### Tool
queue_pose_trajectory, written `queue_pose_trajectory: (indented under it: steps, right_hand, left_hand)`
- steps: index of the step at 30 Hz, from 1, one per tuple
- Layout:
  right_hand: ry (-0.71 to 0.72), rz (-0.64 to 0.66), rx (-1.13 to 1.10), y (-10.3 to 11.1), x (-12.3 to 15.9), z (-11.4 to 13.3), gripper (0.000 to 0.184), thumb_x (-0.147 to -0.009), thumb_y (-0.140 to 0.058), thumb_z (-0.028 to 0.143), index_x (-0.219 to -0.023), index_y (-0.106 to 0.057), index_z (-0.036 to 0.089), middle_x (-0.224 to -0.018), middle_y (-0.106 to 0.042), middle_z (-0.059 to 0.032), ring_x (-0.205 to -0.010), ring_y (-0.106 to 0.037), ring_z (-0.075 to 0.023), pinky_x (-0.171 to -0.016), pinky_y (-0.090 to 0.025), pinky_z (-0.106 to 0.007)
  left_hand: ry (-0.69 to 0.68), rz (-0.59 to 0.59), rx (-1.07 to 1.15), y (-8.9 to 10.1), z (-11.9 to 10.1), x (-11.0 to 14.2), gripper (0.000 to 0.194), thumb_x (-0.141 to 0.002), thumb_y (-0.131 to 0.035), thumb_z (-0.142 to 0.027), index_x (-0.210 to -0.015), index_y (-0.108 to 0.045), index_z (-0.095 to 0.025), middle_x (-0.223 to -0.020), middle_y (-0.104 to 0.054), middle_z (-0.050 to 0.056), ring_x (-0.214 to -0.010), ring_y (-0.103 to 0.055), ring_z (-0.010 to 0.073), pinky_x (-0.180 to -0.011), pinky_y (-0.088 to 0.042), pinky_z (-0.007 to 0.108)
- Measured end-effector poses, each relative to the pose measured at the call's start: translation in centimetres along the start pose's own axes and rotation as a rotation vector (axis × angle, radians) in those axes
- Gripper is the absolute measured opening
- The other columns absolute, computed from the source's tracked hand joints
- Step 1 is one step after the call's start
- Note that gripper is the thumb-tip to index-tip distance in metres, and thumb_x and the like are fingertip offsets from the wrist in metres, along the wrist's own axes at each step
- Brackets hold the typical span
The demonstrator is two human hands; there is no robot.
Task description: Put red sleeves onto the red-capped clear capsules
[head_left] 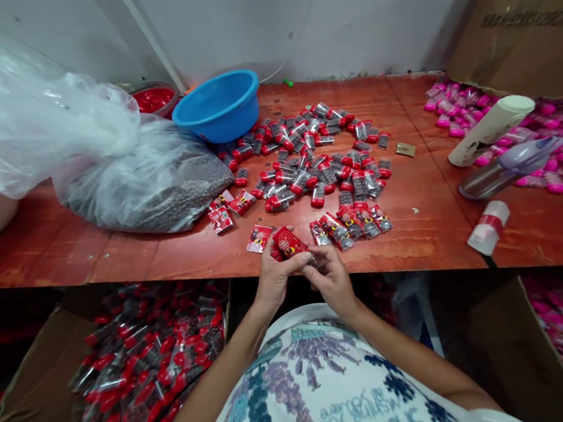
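Note:
Near the table's front edge, my left hand [274,275] is closed around a red printed packet [289,242]. The fingers of my right hand [332,276] pinch its lower right end; whether a container is inside is hidden. Just behind my left fingers lies another flat red packet [259,238], with a few more red packets [222,218] farther left. To the right, a row of filled red packets [356,222] shows dark contents through clear lower parts. Beyond my hands spreads a pile of small clear containers with red caps [302,168], holding dark beads.
A blue basin [220,103] and a clear plastic bag of dark beads [152,184] stand left. Right are pink containers [553,162], a white cylinder [491,128], a purple-lidded bottle [508,167] and a white roll [488,227]. Below, a carton [33,391] holds red-capped packs.

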State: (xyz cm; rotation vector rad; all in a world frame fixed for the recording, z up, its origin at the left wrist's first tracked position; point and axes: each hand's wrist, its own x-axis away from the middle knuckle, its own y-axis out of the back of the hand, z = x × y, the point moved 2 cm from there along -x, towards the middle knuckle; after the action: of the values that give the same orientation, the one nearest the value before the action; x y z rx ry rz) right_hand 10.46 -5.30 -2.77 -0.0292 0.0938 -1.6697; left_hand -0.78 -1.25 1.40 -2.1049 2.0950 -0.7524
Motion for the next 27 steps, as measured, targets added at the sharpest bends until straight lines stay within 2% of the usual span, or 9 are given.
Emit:
queue_pose_trajectory:
  steps: [2, 6, 7, 9, 12, 14, 17, 21, 27]
  right_hand:
    - [-0.026, 0.013, -0.017, 0.2, -0.1, 0.0, 0.034, -0.086, -0.060, 0.033, -0.117, -0.048, 0.025, -0.074, -0.060, 0.0045, -0.048, -0.050, -0.0084, -0.043, -0.042, -0.019]
    - [0.120, 0.032, 0.243, 1.0, -0.6, 0.4, 0.042, -0.086, -0.059, 0.028, -0.128, -0.051, 0.025, -0.096, -0.067, -0.0035, -0.073, -0.061, -0.0142, -0.067, -0.051, -0.026]
    - [0.123, 0.040, 0.274, 1.1, -0.7, 0.5, 0.042, -0.086, -0.059, 0.028, -0.128, -0.052, 0.025, -0.097, -0.067, -0.0041, -0.074, -0.061, -0.0146, -0.068, -0.051, -0.026]
    - [0.048, 0.054, 0.208, 1.3, -1.1, 0.5, 0.043, -0.086, -0.059, 0.031, -0.128, -0.052, 0.025, -0.088, -0.065, -0.0022, -0.062, -0.057, -0.0124, -0.056, -0.048, -0.023]
    - [-0.101, 0.097, -0.032, 1.4, -1.5, 0.2, 0.044, -0.087, -0.059, 0.035, -0.129, -0.048, 0.027, -0.076, -0.059, 0.0027, -0.044, -0.042, -0.0070, -0.038, -0.036, -0.018]
    - [-0.125, 0.159, -0.126, 1.5, -1.8, 0.2, 0.044, -0.086, -0.060, 0.035, -0.128, -0.047, 0.027, -0.078, -0.059, 0.0032, -0.045, -0.042, -0.0057, -0.039, -0.036, -0.017]
    - [-0.105, 0.247, -0.157, 1.8, -1.9, 0.2, 0.048, -0.086, -0.060, 0.034, -0.131, -0.045, 0.029, -0.082, -0.058, 0.0025, -0.054, -0.050, -0.0075, -0.049, -0.046, -0.019]
    - [-0.128, 0.249, -0.165, 2.1, -1.9, 0.1, 0.049, -0.087, -0.059, 0.032, -0.133, -0.044, 0.030, -0.083, -0.059, 0.0028, -0.052, -0.050, -0.0063, -0.047, -0.045, -0.018]
    - [-0.145, 0.219, -0.106, 2.3, -1.7, -0.3, 0.050, -0.087, -0.058, 0.034, -0.135, -0.045, 0.029, -0.078, -0.060, 0.0029, -0.043, -0.045, -0.0055, -0.039, -0.039, -0.018]
  left_hand:
    - [0.004, -0.009, 0.003, -0.2, 0.3, 0.1, 0.056, -0.056, -0.083, -0.017, -0.107, -0.059, -0.018, -0.078, -0.067, -0.002, -0.064, -0.061, 0.0112, -0.062, -0.049, 0.022]
    - [-0.019, -0.071, -0.029, -0.4, 0.9, 0.0, 0.046, -0.056, -0.083, -0.017, -0.095, -0.059, -0.018, -0.075, -0.065, -0.004, -0.062, -0.058, 0.0089, -0.058, -0.046, 0.019]
    - [-0.022, -0.078, -0.042, -0.4, 0.9, 0.0, 0.046, -0.055, -0.084, -0.017, -0.093, -0.059, -0.018, -0.074, -0.064, -0.004, -0.061, -0.058, 0.0086, -0.057, -0.046, 0.018]
    - [-0.024, -0.079, -0.063, -0.4, 0.8, 0.0, 0.045, -0.055, -0.084, -0.018, -0.093, -0.060, -0.017, -0.071, -0.063, -0.005, -0.056, -0.055, 0.0073, -0.052, -0.043, 0.017]
    - [-0.018, -0.073, -0.074, 0.0, 0.4, -0.2, 0.036, -0.061, -0.082, -0.026, -0.090, -0.062, -0.017, -0.060, -0.056, -0.006, -0.043, -0.043, 0.0047, -0.039, -0.031, 0.017]
    - [-0.029, -0.093, -0.078, 0.4, 0.2, -0.4, 0.034, -0.063, -0.081, -0.028, -0.089, -0.062, -0.017, -0.055, -0.051, -0.008, -0.040, -0.037, 0.0044, -0.036, -0.025, 0.018]
    - [-0.072, -0.116, -0.114, 0.7, -0.1, -0.8, 0.031, -0.062, -0.081, -0.026, -0.086, -0.063, -0.017, -0.052, -0.048, -0.009, -0.039, -0.034, 0.0045, -0.036, -0.023, 0.018]
    - [-0.087, -0.084, -0.186, 0.3, -0.1, -0.8, 0.024, -0.064, -0.080, -0.025, -0.082, -0.066, -0.016, -0.055, -0.054, -0.006, -0.042, -0.039, 0.0055, -0.040, -0.030, 0.019]
    - [-0.076, 0.013, -0.172, -0.2, 0.4, -0.6, 0.026, -0.062, -0.081, -0.021, -0.084, -0.068, -0.015, -0.075, -0.067, 0.000, -0.065, -0.058, 0.0121, -0.066, -0.048, 0.024]
